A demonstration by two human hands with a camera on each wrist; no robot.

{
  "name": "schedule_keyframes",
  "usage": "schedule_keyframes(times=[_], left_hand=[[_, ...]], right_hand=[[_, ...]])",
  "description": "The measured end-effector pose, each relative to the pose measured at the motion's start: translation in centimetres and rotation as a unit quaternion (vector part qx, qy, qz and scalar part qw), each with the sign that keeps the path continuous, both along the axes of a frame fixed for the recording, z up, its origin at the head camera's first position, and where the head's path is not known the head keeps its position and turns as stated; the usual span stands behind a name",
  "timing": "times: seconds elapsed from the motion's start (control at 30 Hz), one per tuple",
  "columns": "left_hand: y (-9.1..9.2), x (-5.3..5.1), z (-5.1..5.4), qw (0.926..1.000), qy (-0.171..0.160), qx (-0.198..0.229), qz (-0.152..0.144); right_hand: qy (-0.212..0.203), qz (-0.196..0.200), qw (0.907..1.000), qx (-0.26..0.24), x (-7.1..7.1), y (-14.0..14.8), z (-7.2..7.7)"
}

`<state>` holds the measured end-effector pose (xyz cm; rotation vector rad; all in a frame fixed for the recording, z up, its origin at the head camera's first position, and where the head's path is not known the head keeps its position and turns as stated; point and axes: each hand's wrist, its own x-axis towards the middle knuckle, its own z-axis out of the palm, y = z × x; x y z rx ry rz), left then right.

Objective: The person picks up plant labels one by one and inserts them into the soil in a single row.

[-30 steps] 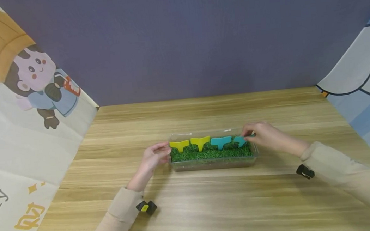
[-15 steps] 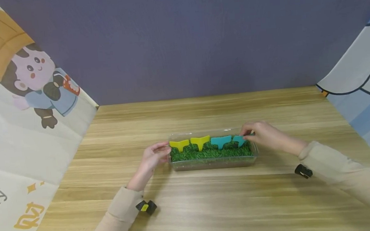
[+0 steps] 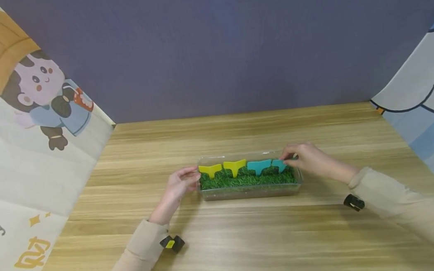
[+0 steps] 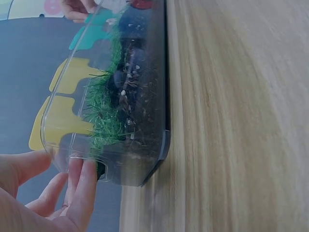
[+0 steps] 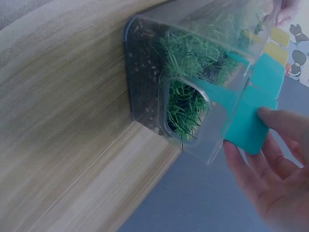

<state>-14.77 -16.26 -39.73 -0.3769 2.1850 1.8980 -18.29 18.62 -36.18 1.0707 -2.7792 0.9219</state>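
Note:
A clear plastic planter box (image 3: 250, 193) with green grass (image 3: 242, 181) over dark soil stands on the wooden table. Two yellow T-shaped plant labels (image 3: 235, 166) and a teal label (image 3: 259, 166) stand upright in a row in the grass. My left hand (image 3: 179, 184) holds the box's left end, its fingertips (image 4: 76, 166) against the end wall by an opening. At the right end, my right hand (image 3: 308, 157) pinches the head of another teal plant label (image 5: 248, 121) between thumb and fingers. That label's stem runs down inside the box; its lower end is hidden.
The wood-grain table (image 3: 246, 241) extends around the box. A dark blue-grey wall (image 3: 234, 51) rises behind it. Printed panels flank both sides, the left one (image 3: 66, 169) with a cartoon figure. Small black cameras (image 3: 172, 243) hang at both wrists.
My right hand has shifted slightly left with the teal plant label, narrowing its gap to the other teal one. The left hand and the box have stayed put.

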Motion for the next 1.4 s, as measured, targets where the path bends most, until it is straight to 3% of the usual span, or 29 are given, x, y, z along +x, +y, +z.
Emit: schedule_keyframes(times=[0.43, 0.67, 0.87, 1.0, 1.1, 1.13, 1.2, 1.27, 1.4], left_hand=[[0.0, 0.0, 0.2, 0.9999, -0.007, 0.005, -0.007], [-0.4, -0.1, 0.6, 0.9992, -0.018, 0.005, -0.034], [-0.9, 0.0, 0.9, 0.9972, 0.005, -0.037, -0.065], [-1.3, 0.0, 0.9, 0.9904, 0.044, -0.092, -0.094], [-1.6, 0.0, 0.8, 0.9751, 0.103, -0.158, -0.116], [-1.7, 0.0, 0.8, 0.9667, 0.127, -0.189, -0.118], [-1.8, 0.2, 0.8, 0.9425, 0.185, -0.253, -0.117], [-1.9, 0.3, 0.8, 0.9085, 0.241, -0.323, -0.112], [-2.1, 0.4, 0.5, 0.8298, 0.329, -0.438, -0.107]], right_hand=[[0.007, -0.003, 0.9999, -0.009, 0.1, 0.2, -0.3], [-0.009, -0.013, 0.9998, -0.012, 0.3, 0.4, -0.1], [-0.011, -0.028, 0.9995, -0.014, 0.6, 0.7, 0.1], [-0.003, -0.037, 0.9992, -0.015, 1.0, 1.1, 0.2], [0.034, -0.043, 0.9982, -0.024, 1.3, 1.6, 0.0], [0.048, -0.047, 0.9973, -0.029, 1.3, 1.8, -0.1], [0.076, -0.058, 0.9948, -0.034, 1.5, 2.2, -0.4], [0.098, -0.073, 0.9919, -0.034, 1.6, 2.7, -0.7], [0.134, -0.105, 0.9852, -0.017, 1.9, 3.6, -1.3]])
